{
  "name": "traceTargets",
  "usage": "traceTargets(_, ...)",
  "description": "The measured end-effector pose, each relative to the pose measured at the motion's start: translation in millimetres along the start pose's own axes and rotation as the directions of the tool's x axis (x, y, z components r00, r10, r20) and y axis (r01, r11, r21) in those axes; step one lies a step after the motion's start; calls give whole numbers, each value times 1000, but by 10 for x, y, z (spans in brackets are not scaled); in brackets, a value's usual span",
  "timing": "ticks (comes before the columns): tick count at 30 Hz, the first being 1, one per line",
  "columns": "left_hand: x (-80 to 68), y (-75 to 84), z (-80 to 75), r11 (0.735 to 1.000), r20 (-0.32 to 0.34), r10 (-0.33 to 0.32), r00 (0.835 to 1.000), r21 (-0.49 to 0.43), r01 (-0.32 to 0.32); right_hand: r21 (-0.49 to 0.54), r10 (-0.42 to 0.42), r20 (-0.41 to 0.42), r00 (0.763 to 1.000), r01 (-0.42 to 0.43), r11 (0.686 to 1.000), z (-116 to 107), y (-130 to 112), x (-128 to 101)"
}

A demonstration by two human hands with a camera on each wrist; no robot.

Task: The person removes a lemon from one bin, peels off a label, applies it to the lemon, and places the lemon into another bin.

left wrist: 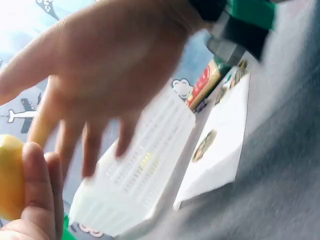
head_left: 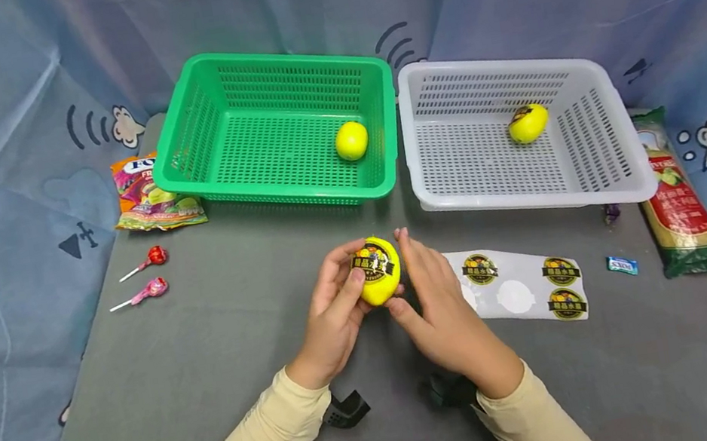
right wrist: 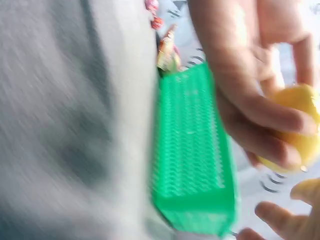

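Note:
My left hand grips a yellow lemon above the near middle of the table, thumb on the near side. A round black and gold sticker lies on the lemon's upper face. Beside it on the right is my right hand, fingers straight and thumb apart, holding nothing. The left wrist view has that right hand spread next to the lemon. In the right wrist view, fingers of the left hand wrap the lemon. A white sticker sheet lies just right of the right hand.
A green basket holding a lemon stands at the back. To its right, a white basket holds a stickered lemon. Candy bag and two lollipops lie left; a wrapped sweet and red-green packet right.

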State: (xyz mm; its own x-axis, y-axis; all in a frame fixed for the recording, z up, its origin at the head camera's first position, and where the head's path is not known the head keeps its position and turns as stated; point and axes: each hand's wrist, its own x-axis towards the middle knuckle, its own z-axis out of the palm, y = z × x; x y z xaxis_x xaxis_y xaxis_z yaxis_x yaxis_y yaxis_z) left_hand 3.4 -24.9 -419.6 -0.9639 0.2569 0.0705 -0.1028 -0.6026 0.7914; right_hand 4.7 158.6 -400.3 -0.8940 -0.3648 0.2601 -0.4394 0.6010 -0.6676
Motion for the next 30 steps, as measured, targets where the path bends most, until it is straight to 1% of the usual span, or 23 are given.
traceTargets(1, 11, 8, 0, 1000, -1, 2, 1000, 1, -2, -18, -1, -34, 999, 1, 1000, -81, 25, 9)
traceTargets(2, 22, 13, -1, 1000, -6, 3, 1000, 5, -3, -38, -8, -86, 996, 4, 999, -175, 61, 27)
traceTargets(3, 31, 17, -3, 1000, -14, 2, 1000, 15, -2, -70, -10, -153, 988, -1, 998, -281, 108, 48)
traceTargets(5, 49, 17, -6, 1000, -32, -1, 999, 24, 2, -165, -11, -278, 961, -36, 986, -531, 252, 89)
traceTargets(6, 56, 12, -8, 1000, -41, -2, 999, 26, 3, -211, 4, -332, 943, -79, 974, -659, 340, 107)
traceTargets(8, 74, -2, -11, 999, -57, -9, 998, 33, 11, -266, 77, -413, 907, -201, 943, -888, 534, 118)
traceTargets(10, 98, -26, -16, 998, -68, -20, 997, 50, 23, -300, 182, -439, 880, -334, 893, -1051, 736, 95)
traceTargets(11, 114, -38, -17, 998, -72, -26, 997, 62, 30, -291, 236, -442, 865, -388, 874, -1098, 829, 78)
traceTargets(13, 162, -61, -13, 995, -76, -32, 997, 95, 39, -273, 329, -423, 844, -465, 842, -1137, 993, 34)
traceTargets(14, 195, -70, -8, 993, -75, -31, 997, 115, 40, -274, 358, -410, 839, -488, 829, -1138, 1055, 12)
traceTargets(15, 238, -74, 3, 990, -72, -28, 997, 137, 38, -277, 371, -401, 838, -497, 822, -1131, 1108, -9)
traceTargets(16, 294, -76, 27, 988, -67, -20, 998, 152, 30, -278, 375, -394, 839, -498, 821, -1126, 1149, -29)
traceTargets(18, 439, -62, 100, 984, -47, 4, 999, 179, 4, -287, 355, -392, 849, -479, 829, -1115, 1207, -50)
traceTargets(21, 741, -29, 265, 976, 0, 39, 999, 213, -38, -292, 297, -414, 860, -434, 852, -1107, 1263, -46)
traceTargets(23, 983, -13, 404, 962, 40, 48, 998, 267, -57, -288, 272, -424, 864, -414, 863, -1108, 1289, -37)
traceTargets(24, 1109, -10, 475, 948, 61, 51, 997, 312, -67, -286, 265, -427, 864, -408, 867, -1109, 1302, -35)
traceTargets(25, 1235, -12, 548, 923, 78, 55, 995, 375, -81, -281, 265, -427, 865, -405, 870, -1112, 1311, -35)
traceTargets(26, 1357, -21, 617, 887, 91, 61, 994, 452, -96, -278, 268, -427, 864, -407, 870, -1111, 1323, -37)
traceTargets(27, 1473, -31, 685, 841, 96, 54, 994, 533, -97, -276, 270, -425, 864, -408, 870, -1114, 1330, -41)
traceTargets(28, 1580, -47, 750, 788, 97, 46, 994, 608, -96, -280, 267, -421, 867, -404, 871, -1120, 1331, -40)
traceTargets(30, 1771, -98, 865, 669, 95, 32, 995, 738, -92, -284, 264, -409, 874, -397, 873, -1132, 1340, -42)
